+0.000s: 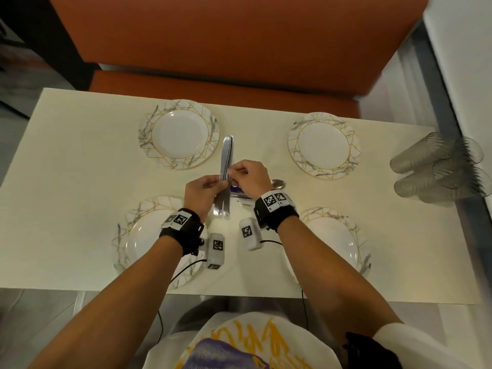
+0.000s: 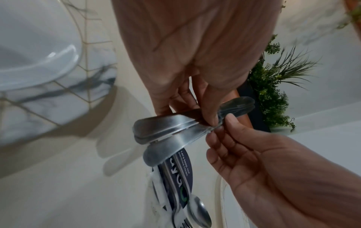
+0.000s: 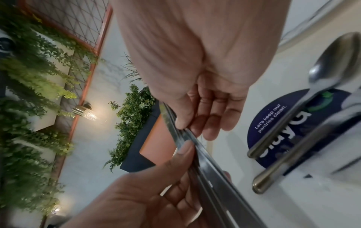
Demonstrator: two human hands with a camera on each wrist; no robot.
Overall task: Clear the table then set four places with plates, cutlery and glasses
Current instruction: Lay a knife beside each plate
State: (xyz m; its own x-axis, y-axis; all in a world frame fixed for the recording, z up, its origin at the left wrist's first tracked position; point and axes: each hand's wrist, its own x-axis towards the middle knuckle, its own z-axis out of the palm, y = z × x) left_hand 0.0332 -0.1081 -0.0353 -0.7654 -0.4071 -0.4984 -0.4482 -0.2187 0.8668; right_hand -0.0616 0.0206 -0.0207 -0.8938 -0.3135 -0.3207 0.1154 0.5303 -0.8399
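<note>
Left hand (image 1: 204,189) pinches the stacked flat steel knives (image 1: 225,177) mid-length above the cream surface (image 1: 80,161); right hand (image 1: 249,177) pinches one edge. Prob. stiff, thin, slick w/ little weight: grip handles, not blades.

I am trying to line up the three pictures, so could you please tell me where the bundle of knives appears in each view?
Head: the bundle of knives is at table centre, between the far plates, held by the left hand and right hand.
Left wrist: centre, under the thumb.
Right wrist: running from centre to the lower right.
Shared landmark: the dark blue sticker under the loose cutlery.
</note>
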